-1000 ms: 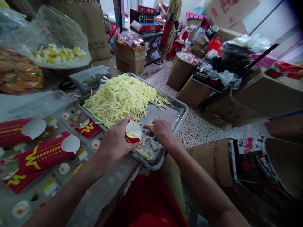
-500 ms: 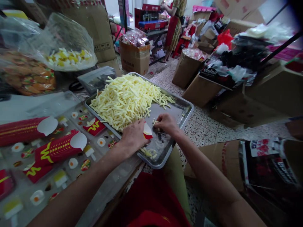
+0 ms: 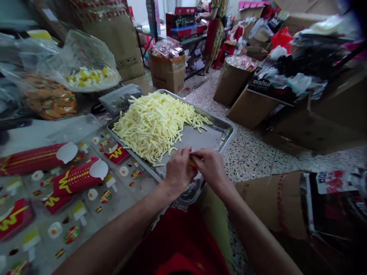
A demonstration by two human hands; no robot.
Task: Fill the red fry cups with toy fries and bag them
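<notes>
My left hand (image 3: 180,170) is closed around a small red fries carton (image 3: 192,165), which my fingers mostly hide. At the carton's mouth, my right hand (image 3: 211,168) has its fingers pinched together; what is between them is hidden. Both hands meet over the near part of a metal tray (image 3: 226,131). A big heap of pale yellow toy french fries (image 3: 155,122) covers the tray's far left side, with some loose ones at its edges.
To the left, stacked red cartons (image 3: 78,177) lie on a patterned, clear-covered table (image 3: 120,206). Behind are a bag of yellow-white pieces (image 3: 88,78) and a bag of brown pieces (image 3: 50,97). Cardboard boxes (image 3: 166,72) stand around the floor. Another person (image 3: 215,34) stands at a far machine (image 3: 185,25).
My left hand has moved right and off the heap with the carton. My right hand has come up from the tray's floor to meet it. The view has shifted slightly.
</notes>
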